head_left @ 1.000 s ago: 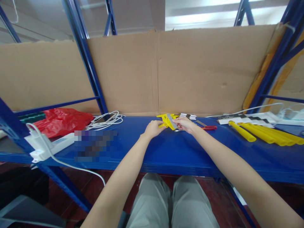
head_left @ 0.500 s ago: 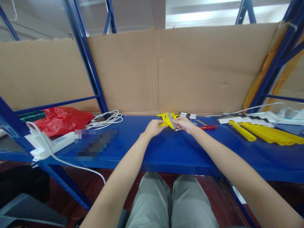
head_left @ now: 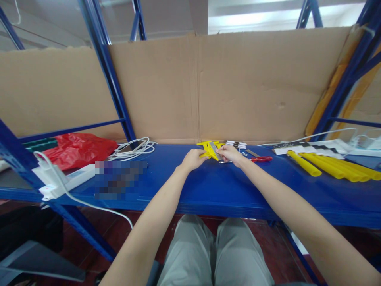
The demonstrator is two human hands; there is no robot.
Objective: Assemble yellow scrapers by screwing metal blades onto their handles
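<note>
My left hand (head_left: 194,159) pinches the left side of a yellow plastic piece (head_left: 204,144) with several arms, near the back of the blue shelf. A flat grey metal plate (head_left: 215,151) lies slantwise against this piece. My right hand (head_left: 229,153) has its fingers closed on the plate's right edge. Just right of that hand lies a red-handled screwdriver (head_left: 262,159). Behind it are small white packets with black bands (head_left: 236,143) and a thin metal strip (head_left: 252,153). Fingers cover part of the yellow piece.
Several yellow tubes (head_left: 323,166) lie at the right beside black-and-white packaging (head_left: 309,148). At the left are a white power strip (head_left: 79,177), a red plastic bag (head_left: 81,151) and a coiled white cable (head_left: 139,147). A cardboard sheet (head_left: 154,91) stands behind the blue shelf (head_left: 208,190).
Both hands keep their hold on the yellow piece and the metal plate, with hardly any movement. The view has shifted very slightly.
</note>
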